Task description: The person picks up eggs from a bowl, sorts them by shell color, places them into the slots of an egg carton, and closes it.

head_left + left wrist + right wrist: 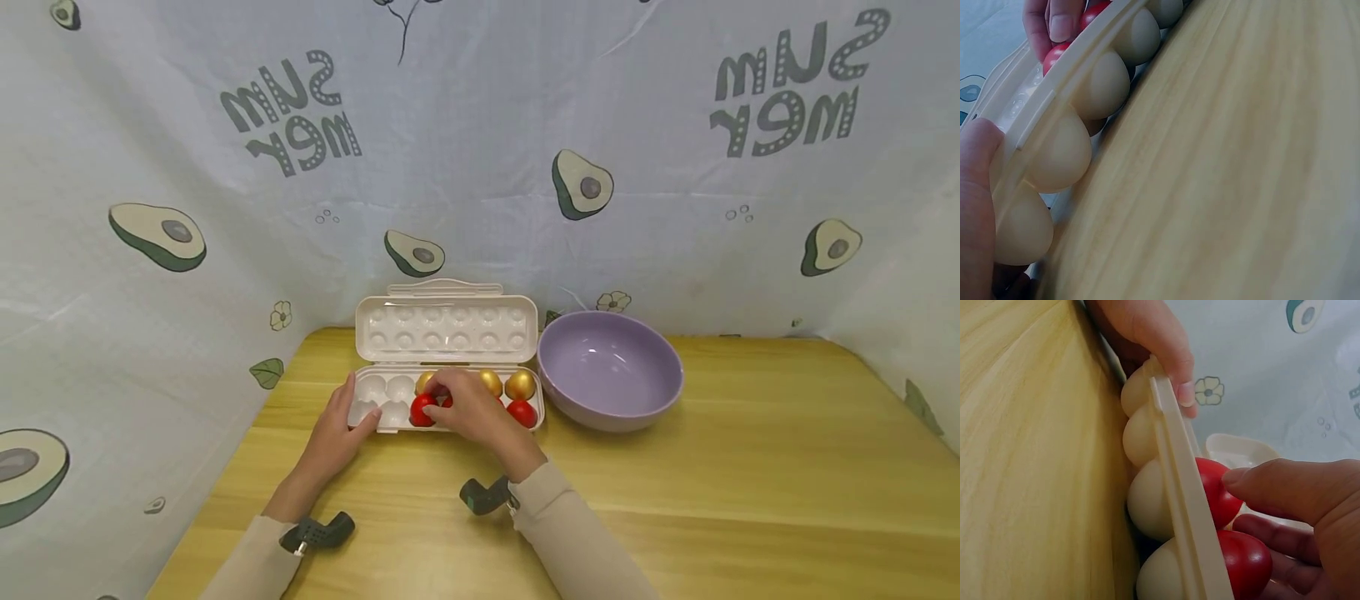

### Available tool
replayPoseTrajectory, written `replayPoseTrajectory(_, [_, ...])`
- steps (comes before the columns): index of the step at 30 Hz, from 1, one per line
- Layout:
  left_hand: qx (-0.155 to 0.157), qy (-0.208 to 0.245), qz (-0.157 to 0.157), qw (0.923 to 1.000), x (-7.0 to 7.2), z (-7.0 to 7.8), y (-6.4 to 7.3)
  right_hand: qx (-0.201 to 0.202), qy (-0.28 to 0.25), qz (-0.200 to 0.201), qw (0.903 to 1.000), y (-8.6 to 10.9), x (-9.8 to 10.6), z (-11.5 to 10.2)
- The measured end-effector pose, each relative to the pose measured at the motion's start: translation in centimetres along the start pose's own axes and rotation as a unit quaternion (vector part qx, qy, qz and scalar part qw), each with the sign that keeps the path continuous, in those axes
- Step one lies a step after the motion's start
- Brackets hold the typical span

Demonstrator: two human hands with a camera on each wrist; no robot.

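A white plastic egg carton [384,429] lies with its lid [447,329] raised at the back. Gold eggs [521,385] sit in its back row and red eggs [522,413] in the front row. My left hand [330,440] holds the carton's left end, its thumb over the front rim. With thumb and fingers my right hand [480,414] pinches a red egg [1215,492], which is seated in a front-row cup. Another red egg [1244,565] is beside it, under my fingers. My right hand covers part of the middle cups in the head view.
Right of the carton, nearly against it, stands a purple bowl [611,367] with nothing visible inside. Wooden tabletop [780,450] extends to the right and front. A patterned cloth [480,167] hangs behind the table and along its left side.
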State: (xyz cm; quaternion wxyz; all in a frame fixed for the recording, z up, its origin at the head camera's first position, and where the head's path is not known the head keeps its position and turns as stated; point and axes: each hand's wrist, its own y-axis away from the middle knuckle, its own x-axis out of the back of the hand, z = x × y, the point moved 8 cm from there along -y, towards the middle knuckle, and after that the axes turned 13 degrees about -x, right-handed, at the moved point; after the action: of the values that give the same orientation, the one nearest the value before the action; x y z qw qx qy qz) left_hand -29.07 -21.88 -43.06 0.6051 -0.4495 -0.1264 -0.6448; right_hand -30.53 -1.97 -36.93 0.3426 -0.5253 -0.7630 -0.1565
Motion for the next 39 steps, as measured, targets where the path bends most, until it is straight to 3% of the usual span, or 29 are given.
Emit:
replayPoseTrajectory(12, [0.016,0.027,0.001,0.9995,-0.1,-0.5,0.3,-0.005,-0.020,0.040,0.9990,0.3,2.4,-0.3])
replayPoseTrajectory(18, [0.022,0.027,0.002,0.9994,0.0,-0.7,0.1,-0.006,-0.040,0.067,0.9969,0.4,4.6,-0.1])
replayPoseTrajectory(30, [0.019,0.038,0.009,0.9991,0.1,-0.7,-0.3,-0.014,-0.052,0.113,0.9922,1.0,8.4,1.6])
replayPoseTrajectory(39, [-0.004,0.073,0.056,0.9957,1.9,-0.6,-1.4,-0.020,-0.062,0.148,0.9869,1.5,11.2,2.5])
